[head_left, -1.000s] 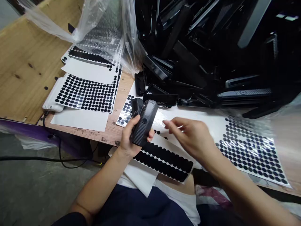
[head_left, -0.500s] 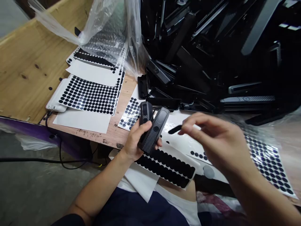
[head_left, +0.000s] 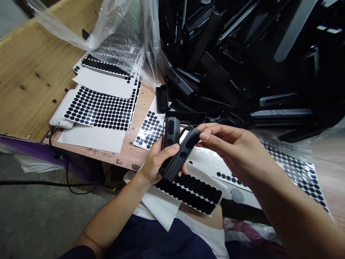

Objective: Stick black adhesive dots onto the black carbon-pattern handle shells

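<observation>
My left hand [head_left: 153,163] is closed around two black plastic casings with a ribbed, carbon-like pattern. The front casing [head_left: 172,168] tilts up to the right and has a small black round spot on its face. Behind it, the second casing [head_left: 169,138] stands more upright, with a dark rounded patch near its top. My right hand [head_left: 234,147] pinches at the upper right end of the front casing. A black oval sticker [head_left: 192,141] lies along that casing's recess, its upper end at my right fingertips. How firmly it is stuck cannot be seen.
Below my hands lies a sheet of large black stickers [head_left: 201,192]. Sheets of black dots [head_left: 99,109] cover the left of the table, beside a white device [head_left: 61,117] with a cable. A heap of black casings [head_left: 229,72] fills the back right. Clear plastic [head_left: 118,28] hangs at the back.
My right hand has moved left, bringing the black oval sticker from the air onto the front casing. The casings in my left hand have turned slightly.
</observation>
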Demonstrator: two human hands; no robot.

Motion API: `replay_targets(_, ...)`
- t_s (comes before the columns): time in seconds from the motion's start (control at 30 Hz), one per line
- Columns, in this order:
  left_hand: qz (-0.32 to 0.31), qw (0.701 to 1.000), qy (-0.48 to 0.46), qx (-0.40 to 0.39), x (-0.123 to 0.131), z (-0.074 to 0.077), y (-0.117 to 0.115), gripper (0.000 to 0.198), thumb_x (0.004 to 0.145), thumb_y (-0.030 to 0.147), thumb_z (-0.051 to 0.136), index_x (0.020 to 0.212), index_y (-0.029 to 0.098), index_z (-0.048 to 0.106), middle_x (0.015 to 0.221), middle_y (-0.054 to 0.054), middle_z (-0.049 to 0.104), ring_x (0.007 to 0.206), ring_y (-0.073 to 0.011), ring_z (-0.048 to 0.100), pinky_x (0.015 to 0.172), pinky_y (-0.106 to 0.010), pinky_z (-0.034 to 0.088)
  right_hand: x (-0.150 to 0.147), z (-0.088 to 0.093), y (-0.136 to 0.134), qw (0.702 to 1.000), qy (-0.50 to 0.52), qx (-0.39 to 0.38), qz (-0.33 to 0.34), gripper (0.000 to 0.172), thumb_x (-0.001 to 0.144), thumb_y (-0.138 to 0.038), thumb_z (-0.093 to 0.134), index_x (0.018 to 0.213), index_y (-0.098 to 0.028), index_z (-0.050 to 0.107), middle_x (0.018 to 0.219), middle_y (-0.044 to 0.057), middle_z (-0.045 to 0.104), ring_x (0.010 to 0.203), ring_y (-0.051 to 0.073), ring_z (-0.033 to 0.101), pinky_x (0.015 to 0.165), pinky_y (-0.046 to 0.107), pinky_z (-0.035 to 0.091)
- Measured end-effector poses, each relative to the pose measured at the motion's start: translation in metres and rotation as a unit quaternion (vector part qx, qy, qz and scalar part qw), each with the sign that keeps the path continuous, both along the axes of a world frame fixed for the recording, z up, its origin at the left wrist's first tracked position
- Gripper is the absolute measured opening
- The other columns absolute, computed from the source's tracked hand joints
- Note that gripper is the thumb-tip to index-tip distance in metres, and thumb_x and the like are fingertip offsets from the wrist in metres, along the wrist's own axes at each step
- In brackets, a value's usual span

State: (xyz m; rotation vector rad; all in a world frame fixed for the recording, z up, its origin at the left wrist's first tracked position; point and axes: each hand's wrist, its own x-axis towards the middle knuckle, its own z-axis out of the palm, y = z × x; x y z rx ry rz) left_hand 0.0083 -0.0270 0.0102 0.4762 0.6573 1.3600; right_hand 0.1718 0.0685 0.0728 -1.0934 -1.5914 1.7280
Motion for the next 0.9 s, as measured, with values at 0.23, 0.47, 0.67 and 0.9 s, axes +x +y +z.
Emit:
replay_targets(0.23,-0.006,1.000,0.004,0.002,0.000,-0.002,0.000,0.039,0.091,0.044,0.073,0.110,0.018,0.050,0.066,-0.001,0.070,0.054,-0.0166,0.071,0.045,-0.018,0.054,0.000,0.000,0.002,0.999,-0.019,0.032,0.005,0.026,0.076,-0.048,0.089,0.075,-0.025,0.077,0.102,0.003,0.072,0.096,0.022,0.065,0.093,0.038,0.052)
replay_targets(0.47,-0.009,1.000,0.012,0.008,-0.001,0.000,0.000,0.043,0.090,0.047,0.073,0.112,0.018,0.050,0.062,-0.002,0.070,0.051,-0.0167,0.069,0.044,-0.019,0.052,0.002,0.001,0.004,0.996,-0.055,0.067,0.023,0.029,0.080,-0.051,0.086,0.077,-0.024,0.076,0.102,0.004,0.072,0.095,0.023,0.066,0.091,0.038,0.053)
replay_targets(0.67,-0.007,0.999,0.031,0.003,-0.001,0.002,-0.002,0.042,0.092,0.047,0.071,0.114,0.018,0.051,0.060,-0.004,0.071,0.048,-0.0161,0.066,0.044,-0.019,0.049,-0.001,0.010,0.000,0.987,-0.095,0.128,0.006,0.033,0.078,-0.055,0.085,0.076,-0.024,0.074,0.097,0.006,0.074,0.094,0.025,0.069,0.085,0.039,0.060)
replay_targets(0.9,-0.011,0.999,0.033,-0.005,-0.001,0.002,-0.002,0.047,0.090,0.049,0.072,0.118,0.018,0.051,0.060,-0.004,0.072,0.045,-0.0156,0.064,0.042,-0.019,0.048,-0.003,0.011,-0.002,0.968,-0.126,0.215,0.013,0.026,0.087,-0.049,0.076,0.080,-0.025,0.072,0.095,0.006,0.075,0.088,0.024,0.071,0.081,0.038,0.064)
